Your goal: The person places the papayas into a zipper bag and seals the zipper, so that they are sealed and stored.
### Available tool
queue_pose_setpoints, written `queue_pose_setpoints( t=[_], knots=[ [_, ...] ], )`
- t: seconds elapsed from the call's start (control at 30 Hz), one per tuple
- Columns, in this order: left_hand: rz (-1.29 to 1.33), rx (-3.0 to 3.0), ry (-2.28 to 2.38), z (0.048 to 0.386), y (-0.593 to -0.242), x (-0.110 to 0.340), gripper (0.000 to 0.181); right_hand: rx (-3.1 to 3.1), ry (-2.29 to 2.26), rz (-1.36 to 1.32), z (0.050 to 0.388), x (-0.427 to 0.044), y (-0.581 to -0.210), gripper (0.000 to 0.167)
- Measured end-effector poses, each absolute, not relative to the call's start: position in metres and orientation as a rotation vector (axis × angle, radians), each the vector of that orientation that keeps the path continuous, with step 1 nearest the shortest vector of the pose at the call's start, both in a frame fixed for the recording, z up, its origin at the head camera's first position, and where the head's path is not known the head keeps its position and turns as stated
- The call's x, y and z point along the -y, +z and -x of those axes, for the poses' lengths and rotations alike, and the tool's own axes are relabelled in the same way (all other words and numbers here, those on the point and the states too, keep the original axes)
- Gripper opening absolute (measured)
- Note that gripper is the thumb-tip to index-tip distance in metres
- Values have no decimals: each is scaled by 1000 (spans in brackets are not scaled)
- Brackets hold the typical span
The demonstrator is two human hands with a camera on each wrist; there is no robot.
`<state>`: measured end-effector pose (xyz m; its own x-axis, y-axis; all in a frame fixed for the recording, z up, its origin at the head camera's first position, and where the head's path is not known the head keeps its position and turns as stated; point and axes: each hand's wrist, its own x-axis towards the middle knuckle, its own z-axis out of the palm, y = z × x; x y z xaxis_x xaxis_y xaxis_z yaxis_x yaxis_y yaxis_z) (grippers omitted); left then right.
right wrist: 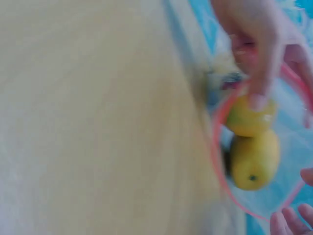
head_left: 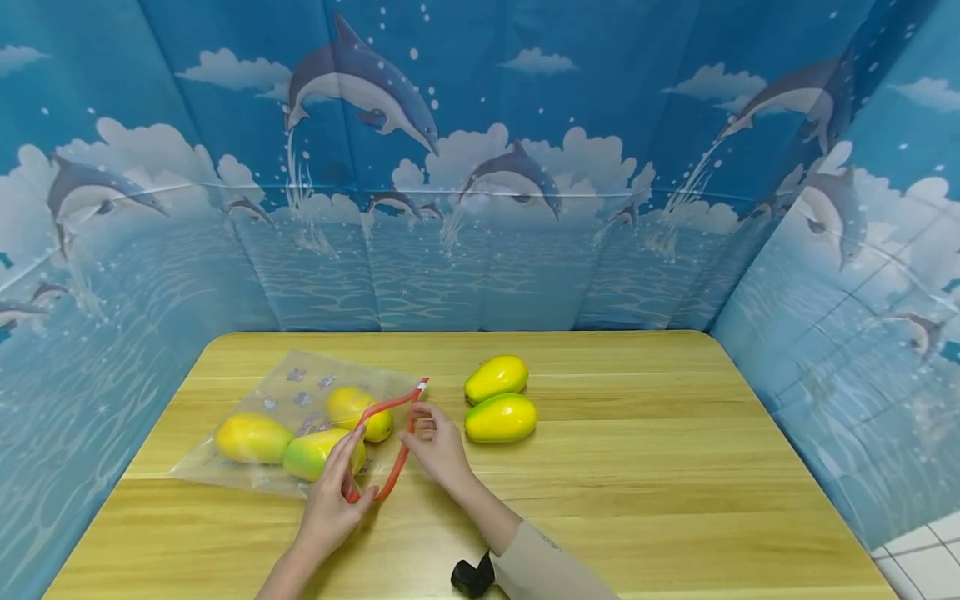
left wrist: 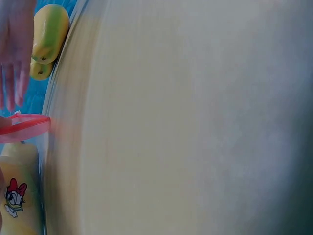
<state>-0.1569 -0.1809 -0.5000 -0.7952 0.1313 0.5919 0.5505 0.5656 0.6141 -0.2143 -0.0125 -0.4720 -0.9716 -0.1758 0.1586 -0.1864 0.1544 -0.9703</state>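
Holds the translucent bag on the tabletop by its red rim in the left hand, with the parted mouth between it and the right hand, of grip impossible to tell.

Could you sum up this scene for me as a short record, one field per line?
Bag: clear zip bag, cartoon-printed, mouth open, with a red rim
Inside it: three mangoes
Outside it: two mangoes, to the bag's right
Left hand: holds the rim's left side
Right hand: at the rim's right side
Surface: wood-grain table
Backdrop: dolphin-print curtain
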Motion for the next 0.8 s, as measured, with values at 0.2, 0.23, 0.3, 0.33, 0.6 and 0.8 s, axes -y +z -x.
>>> queue_pose_setpoints(
  t=[0.2,0.23,0.3,0.33,0.6,0.8],
  knots=[
    [541,2319,-1138,157,-500,181,99,2293,2049,-362,201,-17,-426,45],
    [542,2318,-1133,157,-500,181,99,2292,2040,-367,202,-23,-422,46],
    [543,2316,-1131,157,-500,180,99,2288,2031,-375,207,-35,-425,49],
    [543,2315,-1130,157,-500,180,99,2285,2017,-386,211,-41,-429,50],
    [549,2310,-1137,157,-500,180,99,2195,1862,-470,232,-96,-456,56],
    [567,2289,-1133,158,-502,180,101,2258,1875,-433,234,-130,-459,56]
  ],
)
